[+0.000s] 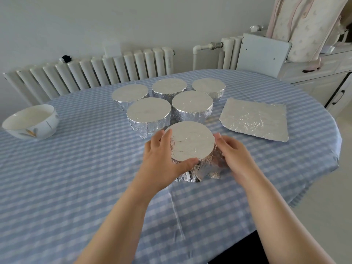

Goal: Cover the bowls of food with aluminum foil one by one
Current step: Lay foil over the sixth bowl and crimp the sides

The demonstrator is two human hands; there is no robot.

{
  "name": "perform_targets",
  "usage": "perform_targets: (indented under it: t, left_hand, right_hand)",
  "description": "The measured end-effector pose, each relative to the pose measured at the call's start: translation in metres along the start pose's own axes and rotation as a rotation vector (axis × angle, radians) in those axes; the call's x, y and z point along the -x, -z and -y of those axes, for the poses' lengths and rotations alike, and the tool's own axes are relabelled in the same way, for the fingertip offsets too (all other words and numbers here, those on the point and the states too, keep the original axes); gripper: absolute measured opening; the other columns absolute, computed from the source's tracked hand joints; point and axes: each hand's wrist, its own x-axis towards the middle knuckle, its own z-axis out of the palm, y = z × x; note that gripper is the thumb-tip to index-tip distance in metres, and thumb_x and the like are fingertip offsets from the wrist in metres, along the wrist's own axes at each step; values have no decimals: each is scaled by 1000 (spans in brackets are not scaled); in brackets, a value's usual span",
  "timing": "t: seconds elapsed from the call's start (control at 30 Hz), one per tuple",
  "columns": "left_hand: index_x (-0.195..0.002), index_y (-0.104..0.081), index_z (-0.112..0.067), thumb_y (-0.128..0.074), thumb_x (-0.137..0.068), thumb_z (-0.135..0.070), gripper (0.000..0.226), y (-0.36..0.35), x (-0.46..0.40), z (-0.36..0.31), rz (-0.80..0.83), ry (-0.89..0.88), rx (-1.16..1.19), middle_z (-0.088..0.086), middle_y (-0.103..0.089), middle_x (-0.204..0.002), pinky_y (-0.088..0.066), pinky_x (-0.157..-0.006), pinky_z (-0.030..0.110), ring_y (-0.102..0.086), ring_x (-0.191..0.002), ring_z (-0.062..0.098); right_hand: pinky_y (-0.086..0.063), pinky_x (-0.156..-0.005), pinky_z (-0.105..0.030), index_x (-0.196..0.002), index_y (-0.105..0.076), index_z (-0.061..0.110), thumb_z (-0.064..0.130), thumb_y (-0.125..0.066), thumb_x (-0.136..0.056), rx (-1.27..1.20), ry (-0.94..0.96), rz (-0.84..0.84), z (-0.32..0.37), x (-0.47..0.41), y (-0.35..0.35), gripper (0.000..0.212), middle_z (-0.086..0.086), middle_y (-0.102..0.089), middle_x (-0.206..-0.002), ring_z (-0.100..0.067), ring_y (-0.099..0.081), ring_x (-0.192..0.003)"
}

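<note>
Head view. A foil-wrapped bowl (192, 141) is sitting upright just below centre frame on the checked tablecloth (76, 187), its flat round foil top facing up and slightly toward the camera; being round, it has no clear long axis. The left hand (162, 161) is cupping the bowl's left side, fingers curled round the far-left rim and thumb pressing the near edge of the foil top. The right hand (232, 155) is wrapping the bowl's right side, fingers curled against the crumpled foil skirt, which is flaring out loosely at the base near the camera. Both hands are clamped on this bowl.

Directly above it in frame, five more foil-covered bowls (148, 113) are standing upright in two rows, three behind and two in front, close together; the nearest pair is sitting just beyond the held bowl. A loose foil sheet (253, 119) is lying flat at centre right, apart from the bowls. An uncovered white bowl (30, 121) is standing at far left, well apart. A white radiator (95, 71) is running along the wall in the upper left.
</note>
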Motion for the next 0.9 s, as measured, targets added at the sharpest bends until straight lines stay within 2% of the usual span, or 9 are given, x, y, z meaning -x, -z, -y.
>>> perform_targets:
  t: [0.07, 0.13, 0.2, 0.27, 0.4, 0.5, 0.63, 0.8, 0.9]
  left_hand:
    - [-154, -13, -26, -49, -55, -81, 118, -2, 1, 2, -16, -7, 22, -2, -11, -159, -15, -115, 34, -9, -142, 14]
    - [-154, -12, -26, -48, -56, -81, 119, -5, 2, 3, -31, -18, 35, -1, -9, -160, -15, -115, 33, -8, -143, 13]
    - [-154, -11, -27, -49, -57, -81, 117, -8, 3, 6, -37, -27, 67, -2, -8, -159, -16, -116, 34, -8, -144, 14]
    - [-154, -10, -26, -49, -59, -82, 117, -12, 3, 9, -45, -31, 110, -3, -7, -159, -19, -117, 34, -9, -145, 15]
    - [-154, -8, -22, -50, -59, -83, 121, -18, 2, 11, -84, -37, 150, -5, -8, -156, -25, -118, 37, -15, -145, 17]
    - [-155, -5, -21, -55, -62, -82, 122, -22, 2, 13, -118, -41, 153, -6, -9, -156, -29, -117, 39, -16, -145, 16]
    - [-155, -5, -25, -56, -62, -83, 121, -26, 1, 17, -163, -53, 174, -9, -13, -153, -44, -104, 46, -27, -141, 20]
    - [-155, -1, -27, -56, -59, -84, 125, -30, 1, 19, -183, -60, 217, -10, -12, -153, -37, -111, 43, -30, -141, 25]
    - [-155, -1, -29, -57, -58, -86, 125, -32, 1, 20, -187, -56, 234, -13, -11, -152, -36, -112, 43, -29, -142, 23]
  right_hand:
    - [-52, -66, -30, -104, -68, 16, 65, -60, -78, -33, 6, 16, -1, 6, -3, 56, -4, -72, -87, -15, -67, -77]
    - [-52, -62, -25, -107, -65, 17, 55, -69, -76, -93, 11, -1, -3, 10, -9, 50, 0, -73, -93, -9, -70, -76]
    - [-52, -62, -27, -104, -65, 15, 41, -71, -84, -117, 6, -68, -5, 9, -12, 33, -3, -73, -94, -10, -70, -74]
    - [-50, -61, -28, -100, -65, 14, 37, -67, -89, -132, 5, -92, -7, 8, -13, 25, -4, -72, -93, -11, -67, -72]
    - [-50, -58, -28, -91, -61, 12, 33, -59, -95, -228, -22, -74, -8, 7, -12, 22, 0, -66, -75, -13, -63, -67]
    - [-50, -57, -31, -83, -59, 13, 30, -57, -97, -263, -54, -100, -6, 7, -15, 23, -3, -65, -71, -18, -62, -64]
    - [-53, -55, -30, -85, -61, 10, 26, -55, -98, -379, -112, -106, -2, 8, -18, 21, -6, -69, -71, -17, -65, -62]
    - [-51, -48, -26, -85, -64, 11, 19, -59, -97, -394, -144, -158, -3, 4, -21, 15, -5, -69, -70, -14, -64, -56]
    - [-52, -51, -28, -85, -65, 14, 15, -58, -97, -377, -149, -171, -4, 1, -22, 14, -4, -70, -73, -15, -65, -59]
